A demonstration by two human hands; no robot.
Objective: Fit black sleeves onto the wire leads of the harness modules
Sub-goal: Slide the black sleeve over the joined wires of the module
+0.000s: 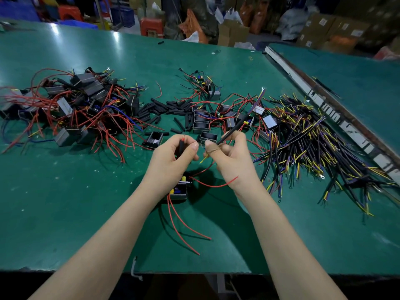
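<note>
1. A short black sleeve [181, 146] stands nearly upright in the left hand [173, 158], pinched between thumb and fingers, with a red wire tip [183, 139] showing at its top end.
2. The right hand [230, 158] grips a long black cable [234, 128] that slants up and away to the right; its thumb wears a tan bandage. A thin yellow wire [204, 159] hangs just below that thumb.
3. Under the two hands, on the green table [65, 202], sits an open module [179, 189] with yellow and blue parts inside. Red wires [184, 224] trail from it toward the near edge, and one red lead [216, 185] curves across the right wrist.
4. Just beyond the hands lie several empty black housings [154, 138], and behind them a loose scatter of cut black sleeves [164, 108].
5. At the far left a big heap of modules [82, 105] is tangled with red wires.
6. At the right a wide spread of black cables [313, 146] with yellow and blue ends fans across the table.
7. A pale strip [324, 105] marks the joint to a second green table on the right.
8. Cardboard boxes [320, 27] and red stools [151, 27] stand in the dim background.
</note>
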